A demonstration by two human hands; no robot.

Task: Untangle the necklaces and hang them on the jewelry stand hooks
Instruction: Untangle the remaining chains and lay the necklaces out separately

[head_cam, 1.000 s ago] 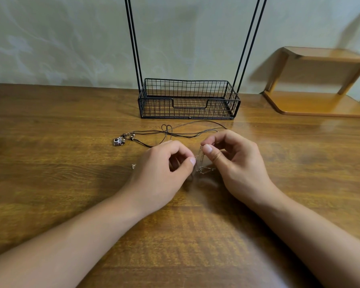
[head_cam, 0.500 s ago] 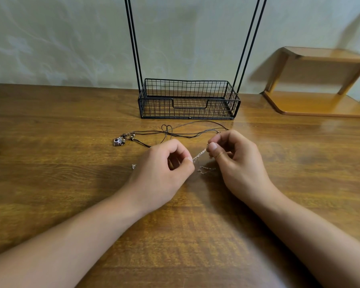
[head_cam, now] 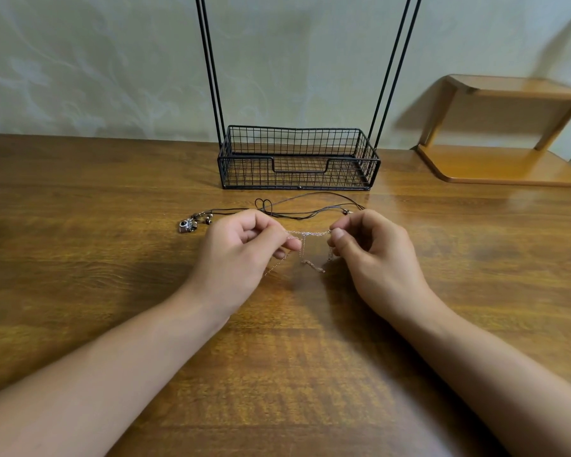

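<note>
Here the left hand (head_cam: 241,249) and right hand (head_cam: 373,255) are each pinching the thin silver chain necklace (head_cam: 310,233), stretching it left-right between them, loops dangling tableward.

My table (head_cam: 80,199) is dark brown wood with a strong grain, and it fills the whole lower part of what I see. It runs back to a pale greenish wall (head_cam: 119,61) with a faint, cloudy leaf pattern. At my far right, against that wall, a small two-tier shelf (head_cam: 508,127) of lighter orange-brown wood sits on the table. Soft light glances off the tabletop near the shelf, whose shadow falls on the wall.
</note>
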